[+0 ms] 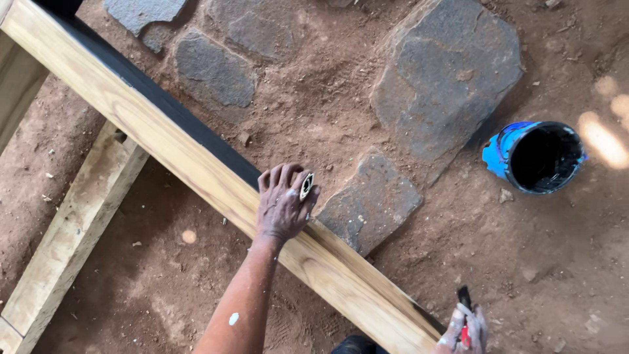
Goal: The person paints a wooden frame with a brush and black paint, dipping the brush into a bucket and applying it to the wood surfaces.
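Resting on the long wooden beam (196, 164), the left hand (283, 204) curls its fingers over the beam's black-painted far edge, holding it. The right hand (466, 328), low in view, is closed around a paintbrush (464, 298). A blue can of black paint (537, 156) stands well apart on reddish dirt ground (314, 105) set with flat grey stones (445, 72).

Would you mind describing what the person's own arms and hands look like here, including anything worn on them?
The left hand is bare, with no glove or sleeve showing on the forearm. It is dusty, smudged with dark paint on the knuckles, and a white paint spot sits on the forearm. The right hand, only partly in view at the bottom edge, is also bare and streaked with pale paint. No watch shows.
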